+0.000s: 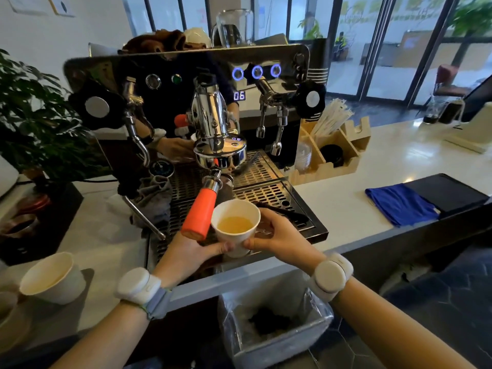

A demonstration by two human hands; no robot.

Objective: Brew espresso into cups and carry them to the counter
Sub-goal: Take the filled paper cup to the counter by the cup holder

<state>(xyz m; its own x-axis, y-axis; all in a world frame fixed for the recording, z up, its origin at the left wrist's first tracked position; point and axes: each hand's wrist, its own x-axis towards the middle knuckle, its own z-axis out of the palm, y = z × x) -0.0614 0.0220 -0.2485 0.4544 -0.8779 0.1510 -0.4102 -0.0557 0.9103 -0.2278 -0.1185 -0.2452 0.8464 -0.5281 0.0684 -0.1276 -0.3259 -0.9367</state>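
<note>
A white paper cup with a shallow pool of pale yellow-brown liquid hangs just above the front edge of the espresso machine's drip tray. Both hands hold it: my left hand grips its lower left side, my right hand wraps its right side. The portafilter with an orange handle is locked into the chrome group head, and the handle points toward me beside the cup. A second white paper cup with similar liquid stands on the counter at the far left.
A lined waste bin with dark grounds sits below the counter edge. A blue cloth and a black tray lie on the white counter to the right. A wooden straw holder stands beside the machine. A potted plant fills the left.
</note>
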